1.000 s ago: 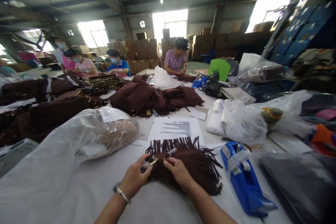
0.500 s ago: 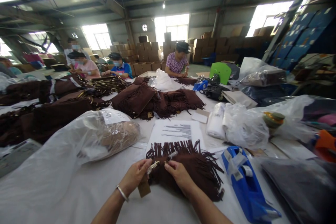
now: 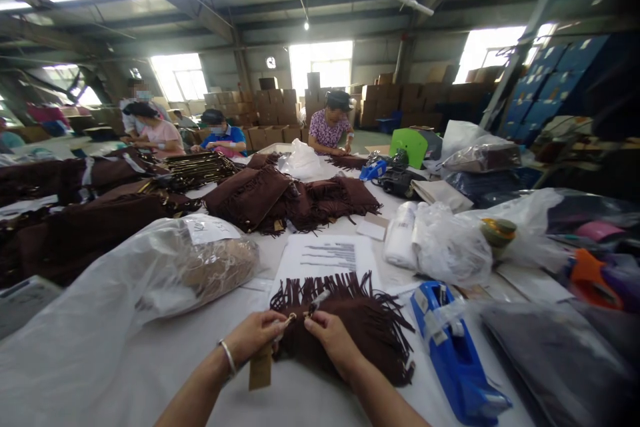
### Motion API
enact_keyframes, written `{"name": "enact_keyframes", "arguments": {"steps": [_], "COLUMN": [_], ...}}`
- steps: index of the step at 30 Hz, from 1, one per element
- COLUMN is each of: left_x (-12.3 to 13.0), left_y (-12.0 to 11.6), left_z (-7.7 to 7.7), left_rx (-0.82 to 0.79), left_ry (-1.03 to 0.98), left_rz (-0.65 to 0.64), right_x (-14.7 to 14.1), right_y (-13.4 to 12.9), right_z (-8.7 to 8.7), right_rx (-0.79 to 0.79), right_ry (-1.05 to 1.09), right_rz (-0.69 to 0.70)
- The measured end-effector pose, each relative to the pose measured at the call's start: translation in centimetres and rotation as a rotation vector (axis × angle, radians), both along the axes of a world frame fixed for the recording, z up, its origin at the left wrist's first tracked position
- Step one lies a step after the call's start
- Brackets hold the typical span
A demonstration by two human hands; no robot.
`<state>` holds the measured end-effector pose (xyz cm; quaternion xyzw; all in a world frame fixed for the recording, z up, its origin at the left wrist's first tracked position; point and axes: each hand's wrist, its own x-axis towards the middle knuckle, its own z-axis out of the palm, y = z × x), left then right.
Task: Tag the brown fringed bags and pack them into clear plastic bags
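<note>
A dark brown fringed bag (image 3: 360, 330) lies on the white-covered table in front of me. My left hand (image 3: 260, 333) pinches a small gold-coloured metal clasp (image 3: 290, 318) at the bag's left edge, and a brown paper tag (image 3: 260, 372) dangles below these fingers. My right hand (image 3: 330, 337) is closed at the bag's upper middle, thumb and finger pinching a small metal piece (image 3: 307, 315). A short gap separates the two pinches. Beyond the fringe lies a white sheet with dark print (image 3: 327, 253).
A blue tape dispenser (image 3: 457, 353) stands right of the bag. At left is a clear plastic bag of beige material (image 3: 215, 267). Brown fringed bags (image 3: 255, 197) are piled behind. Plastic-wrapped goods (image 3: 555, 353) lie at right. Several people sit across the table, one in a purple patterned top (image 3: 327, 130).
The view has shifted slightly, moving the scene left and down. My left hand has turned a little, and the paper tag now hangs straighter. Both hands keep their pinches.
</note>
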<state>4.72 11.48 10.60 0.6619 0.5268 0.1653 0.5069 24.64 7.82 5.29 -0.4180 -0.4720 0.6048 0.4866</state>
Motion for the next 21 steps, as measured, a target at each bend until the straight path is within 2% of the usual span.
{"name": "enact_keyframes", "arguments": {"steps": [5,10,14,17,21], "left_x": [2.0,4.4,4.4,3.3,1.5], "left_y": [0.1,0.6,0.4,0.4,1.8], "left_z": [0.6,-0.7,-1.6,-2.4,-4.0], "left_rx": [0.283,0.346,0.391,0.377,0.186], "left_ry": [0.057,0.012,-0.005,-0.045,-0.227], "left_rz": [0.051,0.010,0.018,0.037,0.061], "right_x": [-0.3,0.1,0.1,-0.2,-1.0], "right_y": [0.0,0.3,0.5,1.0,2.1], "right_z": [-0.1,0.1,-0.2,-1.4,-4.0], "right_rx": [0.083,0.066,0.058,0.040,-0.014], "right_ry": [-0.046,-0.092,-0.095,-0.142,-0.154], "right_rz": [-0.030,-0.036,-0.048,-0.090,-0.207]}}
